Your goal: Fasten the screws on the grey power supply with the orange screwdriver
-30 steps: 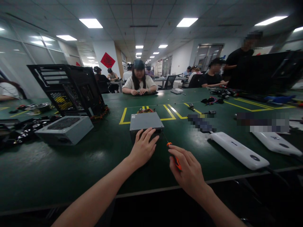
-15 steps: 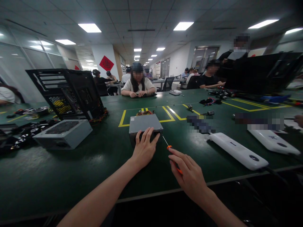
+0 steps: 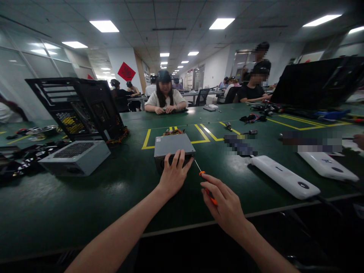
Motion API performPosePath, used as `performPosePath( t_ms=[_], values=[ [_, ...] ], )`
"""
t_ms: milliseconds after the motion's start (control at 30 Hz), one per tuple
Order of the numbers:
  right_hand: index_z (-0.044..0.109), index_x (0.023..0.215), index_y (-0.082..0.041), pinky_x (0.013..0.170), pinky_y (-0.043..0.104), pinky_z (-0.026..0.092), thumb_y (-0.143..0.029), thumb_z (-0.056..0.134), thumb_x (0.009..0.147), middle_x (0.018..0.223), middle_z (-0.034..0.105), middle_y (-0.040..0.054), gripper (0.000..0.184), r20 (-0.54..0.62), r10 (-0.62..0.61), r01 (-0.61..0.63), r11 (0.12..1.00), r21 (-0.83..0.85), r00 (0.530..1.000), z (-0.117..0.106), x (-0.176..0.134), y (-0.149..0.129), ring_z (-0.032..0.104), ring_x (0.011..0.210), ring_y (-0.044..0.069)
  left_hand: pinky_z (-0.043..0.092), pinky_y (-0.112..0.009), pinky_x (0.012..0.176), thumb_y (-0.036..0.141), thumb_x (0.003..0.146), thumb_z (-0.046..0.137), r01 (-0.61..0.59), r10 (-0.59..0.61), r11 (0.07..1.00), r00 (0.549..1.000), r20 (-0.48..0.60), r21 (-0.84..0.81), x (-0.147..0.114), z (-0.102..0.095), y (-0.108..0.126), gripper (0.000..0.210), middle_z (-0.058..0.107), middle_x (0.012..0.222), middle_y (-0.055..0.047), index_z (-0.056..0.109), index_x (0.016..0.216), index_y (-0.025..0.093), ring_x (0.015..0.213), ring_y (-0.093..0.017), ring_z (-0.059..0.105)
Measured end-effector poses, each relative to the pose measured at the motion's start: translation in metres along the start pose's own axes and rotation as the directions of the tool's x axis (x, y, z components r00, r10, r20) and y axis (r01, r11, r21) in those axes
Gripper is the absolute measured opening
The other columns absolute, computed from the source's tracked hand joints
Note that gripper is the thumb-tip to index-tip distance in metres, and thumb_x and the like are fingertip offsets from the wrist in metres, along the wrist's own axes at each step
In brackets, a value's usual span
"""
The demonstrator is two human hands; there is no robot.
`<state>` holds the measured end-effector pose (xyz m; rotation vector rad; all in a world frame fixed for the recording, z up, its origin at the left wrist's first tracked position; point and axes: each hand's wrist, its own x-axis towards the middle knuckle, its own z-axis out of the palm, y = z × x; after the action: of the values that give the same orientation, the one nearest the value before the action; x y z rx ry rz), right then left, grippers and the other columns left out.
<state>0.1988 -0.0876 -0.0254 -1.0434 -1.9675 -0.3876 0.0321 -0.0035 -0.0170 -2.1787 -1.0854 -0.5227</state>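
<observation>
Two bare hands work at a green table (image 3: 127,212), seen from the wearer's head. A grey metal box (image 3: 174,143) sits directly ahead on the tabletop, flat side up, nearly square to the wearer; its dark face points toward the wearer, and coloured cables (image 3: 176,131) bunch at its far side. The left hand (image 3: 174,175) lies over the box's near edge, fingers spread and touching it, not wrapped around it. The right hand (image 3: 226,201) grasps an orange-handled screwdriver (image 3: 202,173) with bent fingers. The screwdriver's long axis slants forward and leftward, handle toward the wearer, its thin shaft pointing at the box's near right corner; whether the tip is seated there cannot be told. To the left, a second grey box (image 3: 75,153), grille upward, lies in front of a black computer case (image 3: 82,110).
</observation>
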Motion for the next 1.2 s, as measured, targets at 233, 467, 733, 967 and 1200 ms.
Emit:
performPosePath(
  t_ms=[233, 467, 733, 967, 1200],
  values=[
    [0.05, 0.103, -0.019, 0.076, 0.032, 0.05, -0.011, 0.045, 0.084, 0.11, 0.06, 0.009, 0.021, -0.017, 0.03, -0.03, 0.999, 0.022, 0.999, -0.001, 0.002, 0.001, 0.06, 0.091, 0.017, 0.027, -0.053, 0.098, 0.024, 0.087, 0.039, 0.011, -0.011, 1.0, 1.0, 0.013, 0.002, 0.001, -0.002, 0.002, 0.046, 0.035, 0.135, -0.017, 0.036, 0.133, 0.025, 0.126, -0.03, 0.031],
    [0.046, 0.108, -0.017, 0.075, 0.031, 0.05, -0.014, 0.045, 0.085, 0.109, 0.057, 0.0119, 0.024, -0.033, 0.065, -0.065, 0.998, 0.011, 0.997, -0.003, 0.011, 0.0, 0.057, 0.095, 0.018, 0.026, -0.053, 0.098, 0.023, 0.086, 0.041, 0.023, -0.023, 0.999, 1.0, -0.001, -0.025, 0.001, -0.001, 0.002, 0.045, 0.036, 0.135, -0.017, 0.039, 0.131, 0.026, 0.126, -0.03, 0.031],
    [0.048, 0.099, -0.018, 0.075, 0.034, 0.047, -0.009, 0.045, 0.083, 0.1, 0.061, 0.0072, 0.018, 0.035, 0.035, -0.036, 0.999, 0.013, 0.999, -0.004, 0.011, -0.001, 0.058, 0.086, 0.018, 0.026, -0.053, 0.098, 0.022, 0.085, 0.042, 0.034, -0.035, 0.999, 0.999, -0.007, -0.033, 0.0, -0.001, 0.002, 0.046, 0.036, 0.135, -0.017, 0.039, 0.131, 0.026, 0.126, -0.03, 0.031],
    [0.048, 0.102, -0.018, 0.082, 0.036, 0.049, -0.012, 0.046, 0.083, 0.107, 0.056, 0.0111, 0.02, -0.072, 0.08, -0.082, 0.996, -0.033, 0.994, -0.003, 0.011, -0.001, 0.055, 0.098, 0.02, 0.026, -0.054, 0.098, 0.023, 0.086, 0.042, 0.044, -0.045, 0.997, 0.999, -0.011, -0.061, 0.0, -0.004, 0.004, 0.044, 0.037, 0.135, -0.018, 0.041, 0.13, 0.025, 0.126, -0.031, 0.031],
    [0.05, 0.096, -0.018, 0.078, 0.029, 0.048, -0.016, 0.051, 0.084, 0.1, 0.06, 0.0085, 0.012, -0.064, 0.034, -0.04, 0.995, -0.089, 0.997, -0.008, 0.015, -0.003, 0.058, 0.09, 0.017, 0.025, -0.053, 0.099, 0.023, 0.085, 0.044, 0.051, -0.052, 0.997, 0.999, -0.01, -0.066, 0.0, -0.002, 0.005, 0.046, 0.036, 0.135, -0.018, 0.04, 0.13, 0.025, 0.126, -0.03, 0.031]
  ],
)
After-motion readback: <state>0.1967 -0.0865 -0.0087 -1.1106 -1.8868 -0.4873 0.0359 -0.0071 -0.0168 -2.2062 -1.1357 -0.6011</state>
